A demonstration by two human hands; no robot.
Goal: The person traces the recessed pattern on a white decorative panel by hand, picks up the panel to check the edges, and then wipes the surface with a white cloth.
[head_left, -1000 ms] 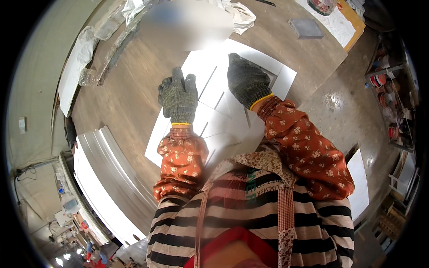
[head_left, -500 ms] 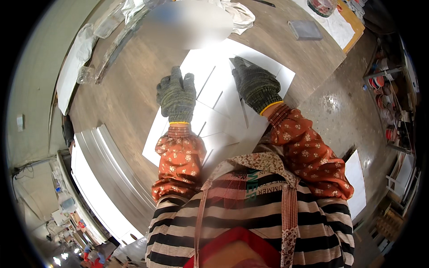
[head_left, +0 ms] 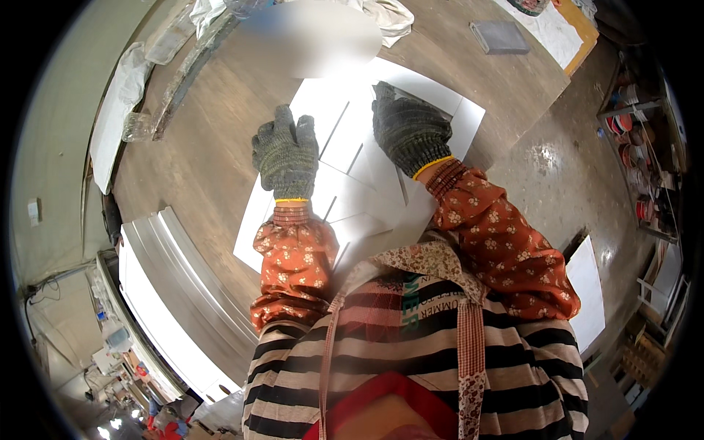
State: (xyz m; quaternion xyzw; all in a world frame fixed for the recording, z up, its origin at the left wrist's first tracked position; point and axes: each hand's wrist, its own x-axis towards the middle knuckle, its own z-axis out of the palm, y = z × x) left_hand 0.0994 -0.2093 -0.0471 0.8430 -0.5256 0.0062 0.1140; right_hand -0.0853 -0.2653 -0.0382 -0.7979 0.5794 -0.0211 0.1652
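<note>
A white panel [head_left: 352,192] with several dark, straight slits lies at an angle on the wooden table. My left hand [head_left: 286,150], in a dark grey-green knit glove, rests on the panel's left edge with its fingers stretched out and apart. Farther right, my right hand [head_left: 411,128], gloved alike, bears down on the panel's upper right part. Its fingers are bent and drawn together, and whatever may be in them is hidden beneath the glove. A dark slit runs past its fingertips, and another lies below its palm.
The brown table [head_left: 213,125] spreads around the panel. Long white mouldings [head_left: 183,271] lie at the left. A grey folded packet [head_left: 499,37] sits at the far right. Beyond the table's right edge, a rack [head_left: 638,139] holds spools. A blurred patch covers the far middle.
My right hand has shifted slightly left and away from me along the panel, and its fingers are more curled. My left hand stays almost in place on the panel's edge.
</note>
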